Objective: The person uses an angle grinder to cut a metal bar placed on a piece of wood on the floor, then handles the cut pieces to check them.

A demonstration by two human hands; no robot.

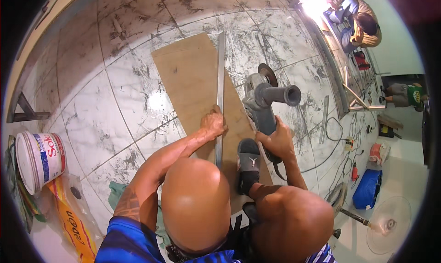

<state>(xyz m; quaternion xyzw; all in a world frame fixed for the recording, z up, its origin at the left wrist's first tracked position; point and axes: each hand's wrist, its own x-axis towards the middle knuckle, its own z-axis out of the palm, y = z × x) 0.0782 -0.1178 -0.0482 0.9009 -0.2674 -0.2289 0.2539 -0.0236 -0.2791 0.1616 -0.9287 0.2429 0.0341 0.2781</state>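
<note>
A long, thin silver metal bar (221, 75) lies lengthwise on a brown board (188, 75) on the floor. My left hand (213, 122) is closed on the bar near its middle, with the fingertips over it. In my right hand (279, 142) is a grey angle grinder (262, 109), gripped by its body. The grinder's cutting disc (268, 75) is at the far end, to the right of the bar and apart from it. A side handle (290, 95) sticks out to the right. My sandalled foot (249, 161) rests between the bar and my right hand.
A white bucket (43, 162) stands at the left. At the upper right, a person (360, 24) crouches by a metal frame (330, 72) near a bright glare. Cables (342, 139), a loose metal strip (324, 120), a blue bag (367, 188) and a fan (389, 224) lie along the right.
</note>
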